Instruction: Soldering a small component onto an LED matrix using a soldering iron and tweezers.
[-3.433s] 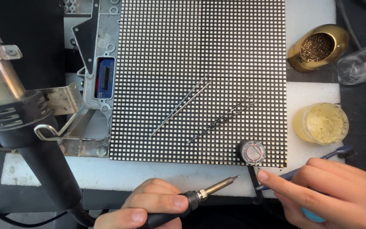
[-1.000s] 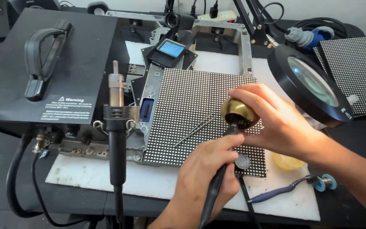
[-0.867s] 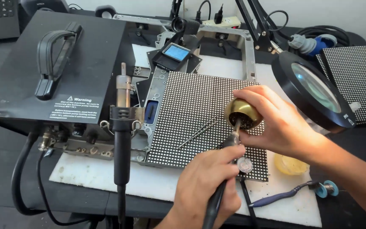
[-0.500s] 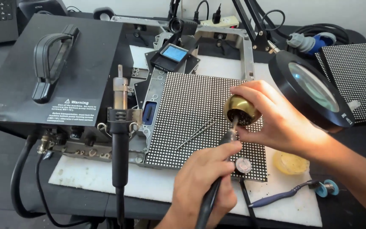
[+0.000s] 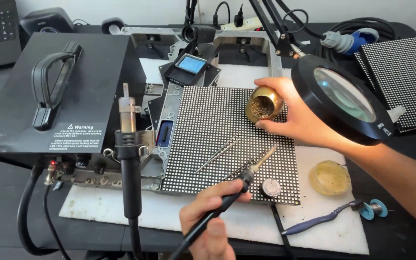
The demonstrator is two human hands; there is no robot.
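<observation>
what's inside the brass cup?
The brass cup, tilted in the right hand, holds a tangle of brassy wire wool filling its mouth. Anything beneath the wool, and the cup's bottom, is hidden. The iron tip is outside it.

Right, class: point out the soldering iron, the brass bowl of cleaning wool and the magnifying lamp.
soldering iron (image 5: pixel 227 198), head view, on its dark handle by the left hand's fingers.
brass bowl (image 5: pixel 266 104), head view, on its gold rim, held in the right hand.
magnifying lamp (image 5: pixel 345 95), head view, on the glass lens.

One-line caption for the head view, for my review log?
Left hand holds a soldering iron over the LED panel; right hand tilts a brass tip-cleaner pot.
</observation>
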